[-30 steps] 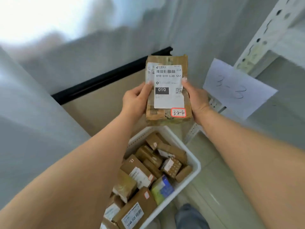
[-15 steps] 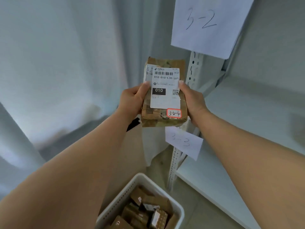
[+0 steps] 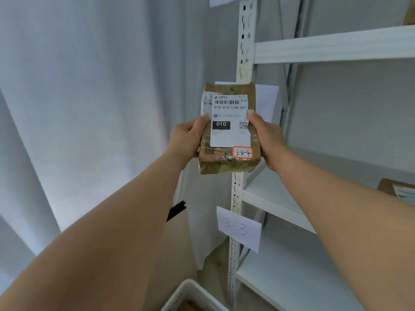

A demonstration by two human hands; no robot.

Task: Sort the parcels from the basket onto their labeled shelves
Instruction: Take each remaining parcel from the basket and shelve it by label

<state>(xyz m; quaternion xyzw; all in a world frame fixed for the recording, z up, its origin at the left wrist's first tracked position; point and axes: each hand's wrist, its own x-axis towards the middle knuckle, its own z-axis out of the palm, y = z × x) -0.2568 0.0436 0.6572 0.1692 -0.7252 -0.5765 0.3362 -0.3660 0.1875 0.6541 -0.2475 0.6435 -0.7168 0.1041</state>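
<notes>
Pale, softly folded curtain fabric [image 3: 78,108] fills the left side, and a white metal shelving unit with a perforated upright post [image 3: 243,41] and flat, smooth boards [image 3: 336,44] stands on the right. In front of the post, held up in the air, is a brown cardboard parcel wrapped in glossy, wrinkled clear tape [image 3: 229,162] — a squat rectangular block with dented corners. A white printed shipping label [image 3: 231,131] covers most of its face, carrying a barcode, the line "010-010-L30-551", a black box reading "010" and a small QR code. At its lower right corner sits a small red-bordered sticker [image 3: 242,152] handwritten "3-2-4".

The left hand [image 3: 186,140] grips the parcel's left edge, thumb laid on the front and fingers curled behind. The right hand [image 3: 267,140] clasps the right edge the same way.

Below, a white paper sheet handwritten "3-3" [image 3: 239,230] hangs from the post beside the lower boards; another sheet [image 3: 267,102] is partly hidden behind the parcel. A second brown box [image 3: 397,187] rests on the middle board at far right. The white slotted plastic basket's rim [image 3: 190,290] shows at the bottom edge — its contents barely visible.
</notes>
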